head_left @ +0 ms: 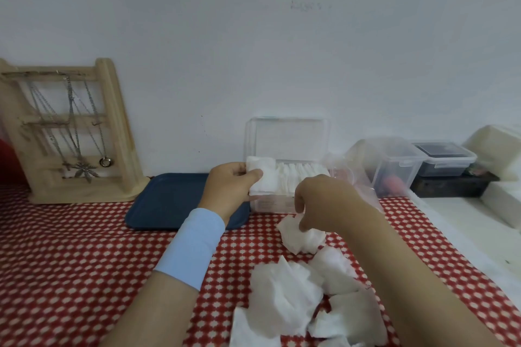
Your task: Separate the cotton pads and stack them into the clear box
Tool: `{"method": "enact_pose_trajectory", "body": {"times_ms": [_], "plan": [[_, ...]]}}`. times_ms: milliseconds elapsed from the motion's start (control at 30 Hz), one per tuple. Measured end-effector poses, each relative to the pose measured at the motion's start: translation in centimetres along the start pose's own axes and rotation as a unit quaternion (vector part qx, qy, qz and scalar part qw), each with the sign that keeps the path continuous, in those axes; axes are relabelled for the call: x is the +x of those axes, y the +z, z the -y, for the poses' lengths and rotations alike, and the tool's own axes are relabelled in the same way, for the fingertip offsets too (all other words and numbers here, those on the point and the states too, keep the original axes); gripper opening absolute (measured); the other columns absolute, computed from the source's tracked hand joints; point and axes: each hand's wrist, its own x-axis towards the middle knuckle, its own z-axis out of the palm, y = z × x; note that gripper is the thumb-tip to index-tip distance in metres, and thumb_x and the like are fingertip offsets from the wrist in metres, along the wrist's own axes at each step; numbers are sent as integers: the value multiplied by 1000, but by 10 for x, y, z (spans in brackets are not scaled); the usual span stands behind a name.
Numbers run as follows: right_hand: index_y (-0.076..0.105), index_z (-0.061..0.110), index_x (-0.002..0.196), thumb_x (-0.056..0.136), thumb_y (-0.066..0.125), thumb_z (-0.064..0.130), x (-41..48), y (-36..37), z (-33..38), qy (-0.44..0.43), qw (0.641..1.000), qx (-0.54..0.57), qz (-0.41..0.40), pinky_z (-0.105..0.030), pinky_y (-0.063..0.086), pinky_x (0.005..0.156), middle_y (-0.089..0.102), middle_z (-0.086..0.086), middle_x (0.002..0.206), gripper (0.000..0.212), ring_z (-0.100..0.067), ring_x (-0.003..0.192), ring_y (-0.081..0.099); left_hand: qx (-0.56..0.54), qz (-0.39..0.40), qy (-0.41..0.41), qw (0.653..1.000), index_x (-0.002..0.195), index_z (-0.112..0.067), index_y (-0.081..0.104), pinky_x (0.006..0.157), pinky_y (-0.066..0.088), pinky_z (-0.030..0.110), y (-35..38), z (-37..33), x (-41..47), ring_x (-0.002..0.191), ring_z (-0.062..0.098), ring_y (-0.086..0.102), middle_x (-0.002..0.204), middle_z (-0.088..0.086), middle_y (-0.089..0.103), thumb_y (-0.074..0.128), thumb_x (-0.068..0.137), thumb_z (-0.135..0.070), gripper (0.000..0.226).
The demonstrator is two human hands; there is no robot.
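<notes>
Two hands are at work mid-frame. The left hand (231, 183) is closed round a small white square cotton pad (265, 175), thumb on its face. The pad is held upright at the left end of the clear rectangular plastic box (270, 203), prob. so it can be slotted beside the row of white pads (301, 175) stood on edge inside. The hinged lid (287, 135) is tipped up and back, leaving the opening free.

The right hand (324, 203), lower and right of the box, is curled down w/ fingertips pinching a crumpled white pad (304, 239) on the cloth just in front of the box, apparently the next to be peeled off. The loose heap of white cotton pads (284, 298) is left at lower centre, near the box, so reach is short. Many pads are unsorted; the task is judged approx. midway.

Surface: a red cloth (70, 248) w/ a white dot pattern. A dark blue flat plastic tray (169, 200) is set centre left, just beside the box. A pale wooden jewellery stand (70, 132) hung w/ chains is propped at left against the plain white wall (253, 36). Clear lidded tubs (394, 163) are ranged at right.
</notes>
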Motion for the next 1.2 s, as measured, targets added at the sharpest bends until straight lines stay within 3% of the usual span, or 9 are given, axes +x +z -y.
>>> {"method": "enact_pose_trajectory", "body": {"times_ms": [133,267,400,500,633,733,833,967,1200], "plan": [[74,24,93,82,79,43,-1,-2,7,-14,999,52,-10,-32,58,80,69,7,91,22,-13,84,66,11,1,2,1000,85,-23,71,76,63,30,1,0,0,91,14,73,95,-2,76,68,95,-13,14],[60,20,71,77,70,67,-1,7,22,14,996,49,67,-27,53,66,62,5,71,49,-12,68,61,12,1,4,1000,85,-24,71,80,63,34,1,0,0,93,16,73,96,-3,75,68,95,-14,15],[64,19,75,88,65,42,3,13,23,5,999,19,40,-26,52,64,62,5,71,26,-13,67,59,13,0,4,1000,83,-25,71,83,63,38,1,0,0,93,16,73,93,-4,76,68,94,-14,16],[71,14,81,90,60,30,1,2,12,7,991,129,43,-26,51,64,65,4,73,22,-14,67,60,19,-6,7,1000,82,-25,72,84,63,42,-1,2,1,92,17,74,92,-4,77,69,93,-14,16],[73,11,100,98,59,23,-3,-15,-2,7,931,366,-1,-24,56,59,70,-3,94,19,-13,70,63,21,-47,21,998,75,-21,73,84,62,47,-4,4,3,90,22,74,87,1,78,69,92,-13,19],[74,16,106,98,65,22,-6,-18,-9,8,893,451,0,-22,58,58,75,1,94,14,-7,55,64,-14,-74,30,997,76,-22,71,76,64,36,-3,3,1,90,19,74,88,-1,76,66,94,-11,22],[77,12,101,95,69,17,-6,-21,-19,33,862,507,-2,-22,57,57,78,-6,93,11,-14,60,67,-88,-56,-16,994,87,-19,72,73,63,30,0,1,-1,94,18,74,98,2,76,67,96,-10,14],[73,13,81,96,67,14,-5,-25,-18,-13,752,659,-8,-24,49,52,71,-5,83,16,-15,68,63,-141,-5,-71,988,97,-12,76,76,62,33,11,3,-5,94,22,75,101,8,78,69,94,-11,7],[76,17,84,94,70,22,2,-13,1,32,825,548,-137,-34,43,54,74,-9,67,13,-22,56,56,-188,74,-80,976,107,-6,74,68,60,27,22,-1,-11,97,26,75,104,14,78,59,101,-14,18]]}}
